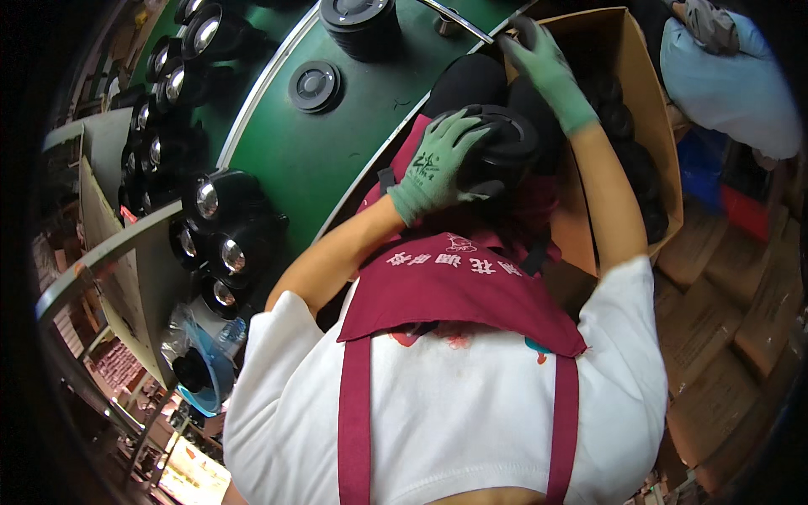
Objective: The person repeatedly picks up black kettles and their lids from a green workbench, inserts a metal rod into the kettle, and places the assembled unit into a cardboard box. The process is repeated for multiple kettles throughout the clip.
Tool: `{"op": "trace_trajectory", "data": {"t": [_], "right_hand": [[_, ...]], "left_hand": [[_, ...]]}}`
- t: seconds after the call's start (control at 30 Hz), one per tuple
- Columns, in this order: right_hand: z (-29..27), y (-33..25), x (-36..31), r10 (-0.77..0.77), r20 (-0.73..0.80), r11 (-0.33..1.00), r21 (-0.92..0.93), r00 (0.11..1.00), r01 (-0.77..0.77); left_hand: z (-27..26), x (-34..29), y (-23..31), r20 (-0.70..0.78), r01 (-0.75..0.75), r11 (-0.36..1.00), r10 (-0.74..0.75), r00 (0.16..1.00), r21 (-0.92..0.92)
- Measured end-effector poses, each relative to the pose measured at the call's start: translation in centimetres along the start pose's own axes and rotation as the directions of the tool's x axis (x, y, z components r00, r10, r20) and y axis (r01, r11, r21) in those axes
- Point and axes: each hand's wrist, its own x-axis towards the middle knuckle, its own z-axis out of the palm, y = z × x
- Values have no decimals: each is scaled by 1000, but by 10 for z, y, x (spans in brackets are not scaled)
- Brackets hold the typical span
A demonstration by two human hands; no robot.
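Observation:
My left hand (438,172), in a green glove with a dark palm, grips a black round part (505,139) with a ringed top. Its fingers spread over the near left side, and the part rests on my lap. Farther right, my right hand (545,74), gloved alike, reaches to the table edge by the end of a thin metal bar (459,21). Its fingers are curled, and what they hold, if anything, is hidden. On the green table (295,160) lie a flat black ringed disc (315,86) and a stack of similar discs (360,25).
An open cardboard box (661,126) with black parts inside stands beside my right arm. Black round housings with shiny centres (227,227) line the left side. A blue basin (215,366) sits lower left. Brown cartons (699,328) lie at right, near another person's light-blue clothing (715,84).

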Motion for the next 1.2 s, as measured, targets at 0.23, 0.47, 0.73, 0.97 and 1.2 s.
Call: {"op": "trace_trajectory", "data": {"t": [0.23, 0.47, 0.73, 0.97, 1.2], "right_hand": [[87, 71, 77, 47, 47, 949, -313, 998, -30], [-82, 18, -74, -78, 353, 965, 260, 932, -18], [-79, -29, -106, -137, 257, 989, -11, 957, 145], [-66, -3, -94, -319, 196, 902, 363, 927, 234], [-49, 8, -101, -320, 243, 595, 804, 916, -6]], "left_hand": [[-14, 17, 5, -119, 180, 840, -277, 953, -512], [-68, 112, -11, -240, -34, 987, 72, 968, 160], [-48, 138, -12, 559, 191, 976, -215, 800, 103], [-33, 116, -29, 407, 104, 981, -164, 898, 164], [-16, 105, -83, 400, -235, 969, 186, 897, 77]]}}
